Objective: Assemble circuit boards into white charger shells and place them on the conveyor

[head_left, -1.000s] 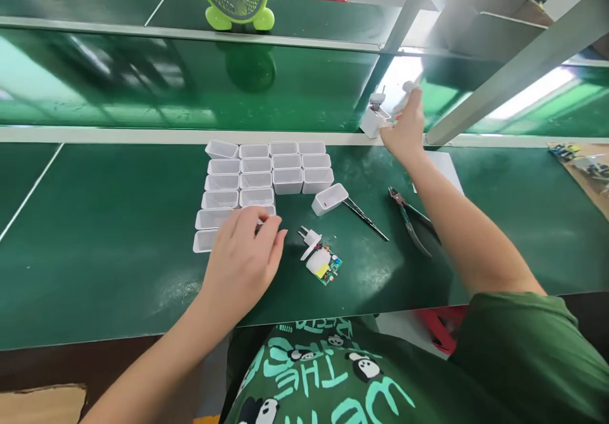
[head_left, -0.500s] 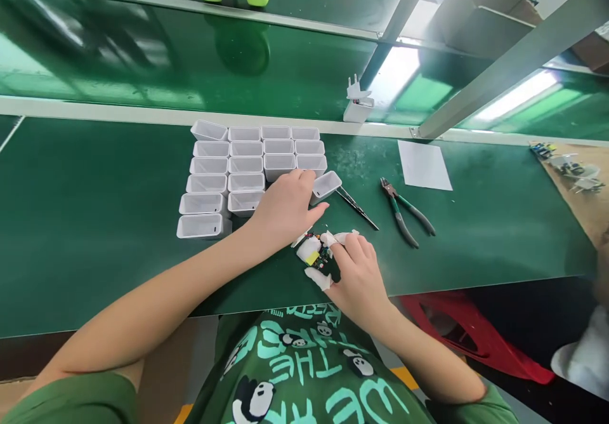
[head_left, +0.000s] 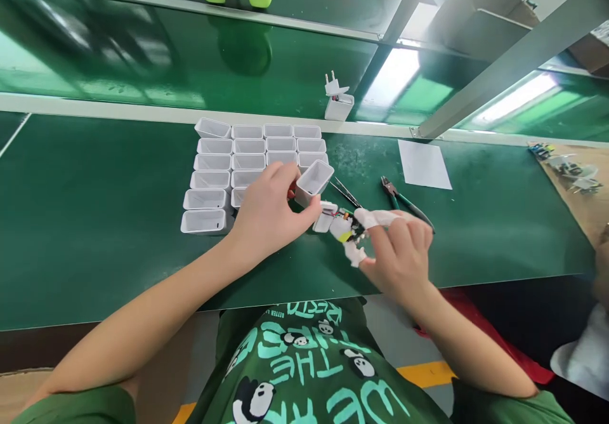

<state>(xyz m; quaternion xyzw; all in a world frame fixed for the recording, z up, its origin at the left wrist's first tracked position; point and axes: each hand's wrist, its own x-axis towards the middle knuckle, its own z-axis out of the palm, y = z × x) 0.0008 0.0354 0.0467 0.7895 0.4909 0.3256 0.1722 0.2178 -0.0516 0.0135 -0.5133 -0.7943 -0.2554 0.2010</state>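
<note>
My left hand (head_left: 278,211) is closed around a white plastic case (head_left: 314,181), its open end tilted up and toward the right. Between the thumb and fingers of my right hand (head_left: 397,249) is a small circuit board (head_left: 346,224) with a yellow part and a white part on it. White coverings wrap the fingertips of that hand. A small white piece (head_left: 325,216) joins the board's left end, close beside my left thumb. Rows of similar white cases (head_left: 207,222) stand left of my hands, open side up.
Tweezers (head_left: 347,192) and green-handled cutting pliers (head_left: 391,189) lie behind my right hand. A white paper (head_left: 425,164) is farther right. A white plug adapter (head_left: 339,105) stands at the shelf's base. Cardboard with loose parts (head_left: 573,170) lies at the far right.
My left hand has lifted the white case from the table beside the rows. My right hand has moved right and slightly up with the circuit board, and the small white piece now shows.
</note>
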